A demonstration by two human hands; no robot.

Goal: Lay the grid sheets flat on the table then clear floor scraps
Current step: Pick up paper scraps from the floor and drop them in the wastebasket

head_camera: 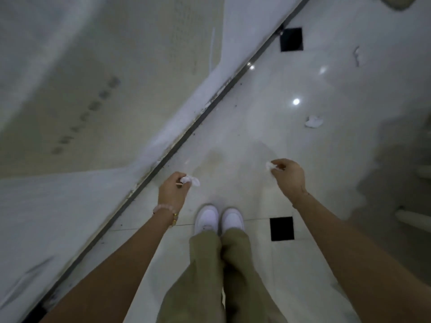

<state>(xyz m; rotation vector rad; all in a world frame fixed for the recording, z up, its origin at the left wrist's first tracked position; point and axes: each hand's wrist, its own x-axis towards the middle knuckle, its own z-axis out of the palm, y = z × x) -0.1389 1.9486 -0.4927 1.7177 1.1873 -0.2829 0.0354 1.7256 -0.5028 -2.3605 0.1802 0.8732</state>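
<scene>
A white scrap (191,180) is pinched in the fingers (180,180) of the left hand (171,192), just above the shoes (219,219). A smaller scrap (269,165) is pinched by the right hand (289,174), up and right of the shoes. Two more scraps (313,121) (356,55) are left on the floor (256,127), well beyond the shoes to the right. The desk (149,127) with blurred grid sheets (105,78) is seen left of the shoes.
</scene>
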